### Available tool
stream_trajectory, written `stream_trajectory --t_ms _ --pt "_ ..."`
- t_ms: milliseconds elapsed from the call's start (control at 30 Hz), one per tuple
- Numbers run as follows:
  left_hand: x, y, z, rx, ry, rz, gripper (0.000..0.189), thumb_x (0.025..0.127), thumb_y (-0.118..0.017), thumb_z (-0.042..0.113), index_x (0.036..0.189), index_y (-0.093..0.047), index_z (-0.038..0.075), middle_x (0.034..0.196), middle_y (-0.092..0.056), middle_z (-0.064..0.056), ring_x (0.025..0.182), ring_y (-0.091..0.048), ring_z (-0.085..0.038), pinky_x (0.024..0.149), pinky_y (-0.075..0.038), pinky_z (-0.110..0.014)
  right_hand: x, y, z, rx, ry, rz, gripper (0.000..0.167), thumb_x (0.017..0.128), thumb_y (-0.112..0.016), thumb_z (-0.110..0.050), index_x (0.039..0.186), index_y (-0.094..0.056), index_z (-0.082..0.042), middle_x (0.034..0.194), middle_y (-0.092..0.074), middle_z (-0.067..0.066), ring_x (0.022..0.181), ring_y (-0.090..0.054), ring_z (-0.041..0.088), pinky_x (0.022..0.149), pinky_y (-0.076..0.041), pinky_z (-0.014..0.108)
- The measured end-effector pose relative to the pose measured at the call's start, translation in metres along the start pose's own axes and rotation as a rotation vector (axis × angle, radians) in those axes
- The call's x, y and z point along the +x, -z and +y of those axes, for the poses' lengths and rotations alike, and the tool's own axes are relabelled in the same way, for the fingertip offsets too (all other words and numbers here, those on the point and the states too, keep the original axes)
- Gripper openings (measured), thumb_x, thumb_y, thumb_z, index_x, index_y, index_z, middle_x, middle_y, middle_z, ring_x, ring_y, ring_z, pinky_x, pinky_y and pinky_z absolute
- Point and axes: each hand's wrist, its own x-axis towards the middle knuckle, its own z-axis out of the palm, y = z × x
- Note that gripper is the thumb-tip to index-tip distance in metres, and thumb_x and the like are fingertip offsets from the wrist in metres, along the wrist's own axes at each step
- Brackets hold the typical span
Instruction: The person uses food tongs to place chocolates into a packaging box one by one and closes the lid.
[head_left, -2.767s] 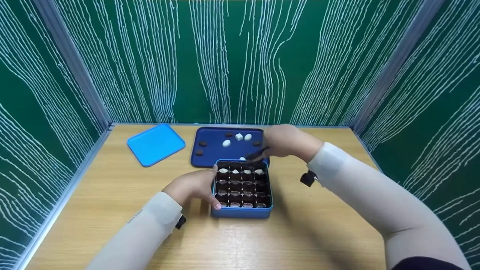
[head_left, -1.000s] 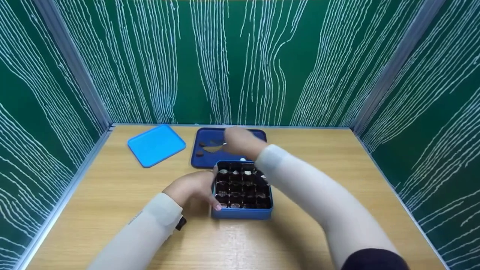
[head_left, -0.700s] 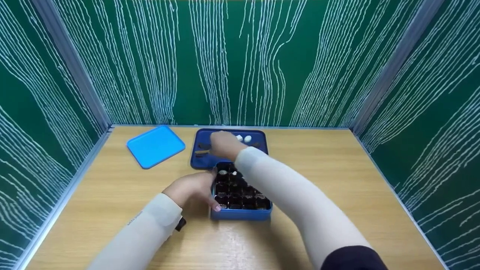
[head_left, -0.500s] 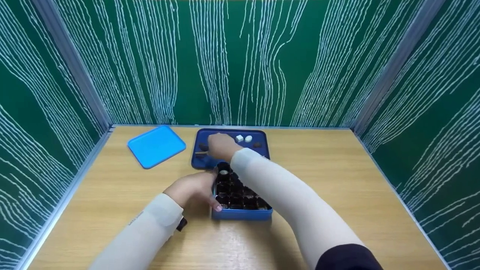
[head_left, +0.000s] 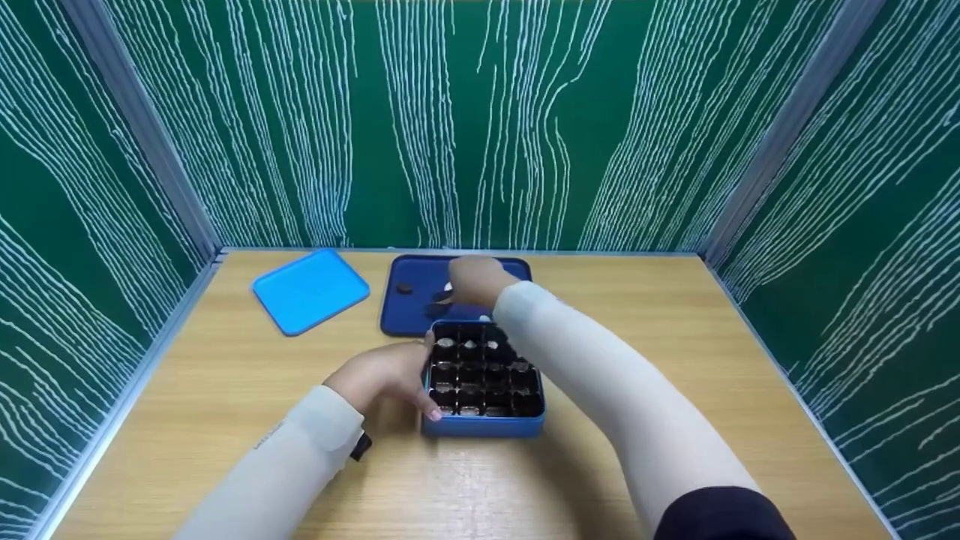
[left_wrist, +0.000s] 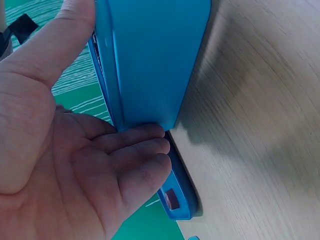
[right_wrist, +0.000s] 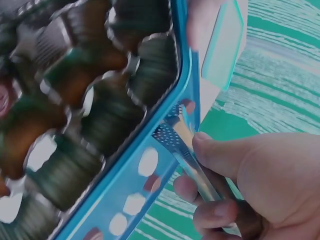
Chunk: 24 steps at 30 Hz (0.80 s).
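My left hand (head_left: 386,371) grips the left side of a blue box (head_left: 484,427), thumb on its front rim and fingers at the back corner. The box has a dark insert (head_left: 484,375) with many compartments, and pale pieces sit in a row near its back. In my right hand (head_left: 480,279) are metal tongs (right_wrist: 189,161) with perforated tips, held over the dark blue tray (head_left: 390,324) behind the box. Whether a piece is between the tips is unclear. A brown chocolate (head_left: 404,288) lies at the tray's left; white pieces (right_wrist: 134,204) show beside the tongs.
A light blue lid (head_left: 311,292) lies on the wooden table (head_left: 225,375), left of the tray. Green panels with white streaks (head_left: 465,150) enclose the table at the back and sides. My right forearm (head_left: 600,367) crosses over the box's right back corner.
My right hand has swept left over the tray with the tongs, then slightly back right. The lower-left brown chocolate no longer shows in its place. My left hand stays on the box.
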Motion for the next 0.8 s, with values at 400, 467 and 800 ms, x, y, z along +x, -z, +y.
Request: stream_trajectory --t_ms 400,467,800 --pt "0.0 -0.003 0.001 -0.019 0.033 -0.002 0.154 0.075 -0.106 0.05 0.182 -0.006 0.004 0.184 -0.035 -0.021 0.165 -0.047 -0.037 0.138 -0.04 -0.053 -0.011 0.005 0.021 0.103 -0.047 -0.019 0.034 0.11 -0.076 -0.031 0.135 -0.08 -0.008 0.133 -0.082 0.01 0.104 -0.077 0.025 0.1 -0.068 0.045" --pt "0.0 -0.003 0.0 -0.022 0.038 -0.002 0.154 0.074 -0.106 0.051 0.183 -0.006 0.005 0.184 -0.036 -0.02 0.165 -0.048 -0.037 0.138 -0.04 -0.054 -0.008 0.001 0.02 0.094 -0.036 -0.016 0.041 0.11 -0.077 -0.033 0.141 -0.078 -0.008 0.139 -0.081 0.01 0.113 -0.079 0.027 0.105 -0.068 0.047" --pt "0.0 -0.003 0.0 -0.04 0.027 0.005 0.153 0.075 -0.106 0.048 0.182 -0.006 0.003 0.184 -0.037 -0.02 0.164 -0.05 -0.035 0.137 -0.041 -0.053 -0.012 -0.001 0.018 0.035 -0.042 0.009 0.019 0.111 -0.072 -0.023 0.123 -0.078 -0.009 0.117 -0.081 0.012 0.101 -0.078 0.027 0.093 -0.07 0.047"
